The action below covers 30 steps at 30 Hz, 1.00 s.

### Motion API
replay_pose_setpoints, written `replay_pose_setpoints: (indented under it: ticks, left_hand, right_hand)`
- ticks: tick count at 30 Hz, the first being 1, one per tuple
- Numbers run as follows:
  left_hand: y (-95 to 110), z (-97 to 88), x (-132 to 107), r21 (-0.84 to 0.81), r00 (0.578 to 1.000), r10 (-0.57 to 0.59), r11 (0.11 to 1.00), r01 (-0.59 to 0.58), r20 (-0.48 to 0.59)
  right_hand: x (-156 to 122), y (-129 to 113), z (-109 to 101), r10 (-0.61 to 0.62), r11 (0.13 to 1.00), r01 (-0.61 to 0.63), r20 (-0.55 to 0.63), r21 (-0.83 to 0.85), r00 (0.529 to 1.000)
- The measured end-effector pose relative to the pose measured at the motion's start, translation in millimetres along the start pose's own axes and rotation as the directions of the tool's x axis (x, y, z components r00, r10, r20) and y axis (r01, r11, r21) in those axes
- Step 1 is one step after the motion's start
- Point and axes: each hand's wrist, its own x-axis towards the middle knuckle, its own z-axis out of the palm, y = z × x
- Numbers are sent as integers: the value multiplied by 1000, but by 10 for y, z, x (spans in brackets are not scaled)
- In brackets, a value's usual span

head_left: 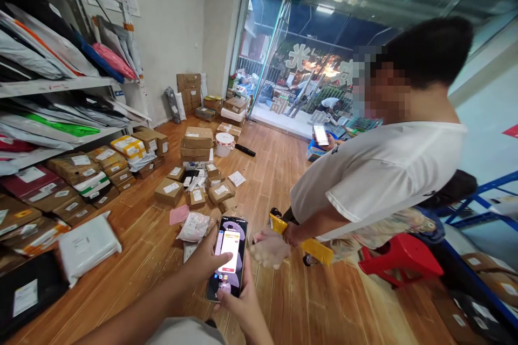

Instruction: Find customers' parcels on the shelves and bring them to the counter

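Note:
A lit smartphone [236,234] is upright between my two hands, its screen facing me. My left hand [204,250] grips its left edge, the thumb lying over the white window on the screen. Around the lower right side is my right hand [243,299], with its thumb at the bottom of the screen. Most of my fingers are hidden behind the phone. Just past it, on the floor, lie a pink-white plastic parcel [194,226] and small cardboard boxes [222,191].
At right stands a person in a white shirt [364,172], holding another phone [321,135], a yellow strip and a translucent bag [271,248]. Parcel-filled shelves [60,85] line the left. A white bucket [224,144], a red stool [399,260] and a glass door [279,48] are also here.

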Motion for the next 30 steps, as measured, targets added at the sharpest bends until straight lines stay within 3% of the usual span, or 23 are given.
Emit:
replay_pose_setpoints:
  ticks: [5, 16, 20, 30]
  left_hand:
    - [17, -7, 5, -76, 996, 16, 997, -9, 85]
    - [-5, 39, 13, -134, 992, -65, 988, 79, 110]
    - [3, 45, 5, -198, 990, -55, 977, 80, 128]
    - [4, 178, 7, -167, 985, -58, 982, 85, 160]
  right_hand:
    - [-40, -56, 35, 1, 1000, 0, -12, 15, 1000]
    - [-74, -100, 19, -17, 999, 18, -36, 38, 999]
    - [-99, -131, 1, -26, 999, 28, -55, 45, 998]
    - [-157, -251, -125, -30, 998, 33, -54, 49, 998]
